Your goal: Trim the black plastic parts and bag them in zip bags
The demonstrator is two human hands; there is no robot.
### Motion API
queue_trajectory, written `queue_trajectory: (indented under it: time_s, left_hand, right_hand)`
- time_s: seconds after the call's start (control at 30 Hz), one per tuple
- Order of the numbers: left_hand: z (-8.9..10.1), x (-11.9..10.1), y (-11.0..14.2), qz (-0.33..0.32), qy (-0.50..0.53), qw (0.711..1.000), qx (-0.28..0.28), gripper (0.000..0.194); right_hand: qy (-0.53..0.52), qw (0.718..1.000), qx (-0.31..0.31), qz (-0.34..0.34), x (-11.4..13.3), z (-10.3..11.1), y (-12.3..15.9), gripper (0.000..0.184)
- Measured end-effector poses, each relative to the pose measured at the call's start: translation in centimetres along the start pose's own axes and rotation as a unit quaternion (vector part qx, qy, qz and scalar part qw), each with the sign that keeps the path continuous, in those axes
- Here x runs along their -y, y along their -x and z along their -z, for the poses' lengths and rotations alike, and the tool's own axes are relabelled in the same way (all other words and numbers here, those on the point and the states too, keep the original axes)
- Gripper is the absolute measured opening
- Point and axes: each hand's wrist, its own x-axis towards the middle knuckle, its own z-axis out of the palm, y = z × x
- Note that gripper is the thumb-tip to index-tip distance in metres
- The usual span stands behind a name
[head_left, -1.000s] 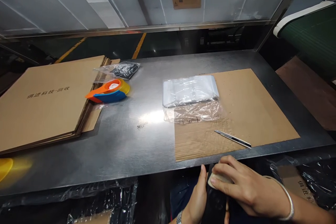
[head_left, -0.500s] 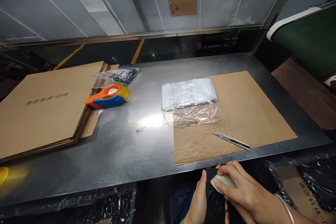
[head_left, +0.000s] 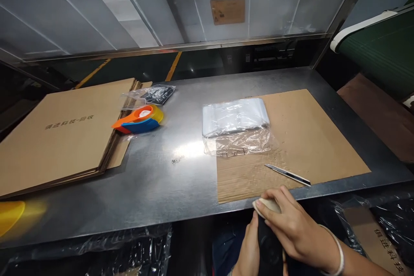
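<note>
Below the table's front edge, both my hands hold a black object (head_left: 270, 248) with a pale tan end (head_left: 265, 204); what it is I cannot make out. My right hand (head_left: 293, 228) wraps over its top with curled fingers and wears a bracelet. My left hand (head_left: 249, 248) grips it from the left side, thumb up. Just beyond them a slim metal knife (head_left: 287, 174) lies on a flat brown cardboard sheet (head_left: 310, 138). A stack of clear plastic bags (head_left: 235, 118) rests on that sheet's far left corner.
A steel table (head_left: 168, 181) carries a pile of flattened cardboard boxes (head_left: 61, 138) at left, an orange-blue tape dispenser (head_left: 139, 120) and a small bag with dark contents (head_left: 155, 93). Plastic-wrapped goods (head_left: 384, 224) sit below the edge. A green conveyor (head_left: 381, 43) rises at right.
My hands lifted the black object slightly toward the table's edge. The view shifted a little; nothing on the table moved.
</note>
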Motion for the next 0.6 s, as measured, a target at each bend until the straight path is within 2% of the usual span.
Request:
queue_trajectory:
  time_s: [0.13, 0.23, 0.33, 0.47, 0.6]
  left_hand:
    - [0.0, -0.3, 0.3, 0.012, 0.03, 0.999, -0.013, 0.079]
    - [-0.1, -0.4, 0.6, -0.003, -0.015, 0.999, -0.032, 0.074]
    - [-0.5, -0.6, 0.9, -0.005, -0.046, 0.998, -0.052, 0.078]
    - [-0.7, -1.3, 1.5, 0.028, -0.016, 0.999, -0.033, 0.084]
    - [-0.8, -2.0, 1.6, -0.059, 0.019, 0.998, 0.007, 0.073]
  right_hand:
    - [-0.027, 0.999, 0.031, 0.019, -0.3, 0.1, 0.8, 0.041]
    - [-0.015, 1.0, 0.001, 0.011, -0.6, -0.3, 1.0, 0.042]
    - [-0.007, 1.0, -0.029, 0.002, -1.1, -0.9, 0.2, 0.041]
    - [-0.037, 0.996, -0.065, -0.055, -2.3, -0.8, -0.4, 0.04]
    - [-0.077, 0.99, -0.066, -0.097, -3.1, -0.3, -0.1, 0.039]
